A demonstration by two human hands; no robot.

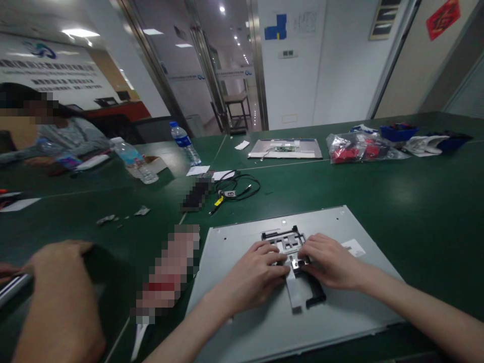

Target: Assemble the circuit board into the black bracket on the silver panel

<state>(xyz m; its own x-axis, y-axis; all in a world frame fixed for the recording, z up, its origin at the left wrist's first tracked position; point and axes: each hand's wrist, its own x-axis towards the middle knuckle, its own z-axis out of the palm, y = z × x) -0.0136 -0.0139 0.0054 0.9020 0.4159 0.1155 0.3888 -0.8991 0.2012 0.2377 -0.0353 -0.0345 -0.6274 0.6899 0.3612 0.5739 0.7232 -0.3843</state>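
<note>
Black-and-silver bracket (296, 263) in the head view: it lies on a flat grey panel (234, 252), between the person's two hands. The left hand (260, 272) has its fingers bent, tips at the bracket's left side and beside a pale strip (294, 292). The right hand (330, 257) curls its fingers over the bracket's right side, thumb tucked low. Whether either hand grips or only presses cannot be told. Beyond the panel lies a coiled black cable (257, 184); at far left, another person's arm (62, 297) reaches in.
</note>
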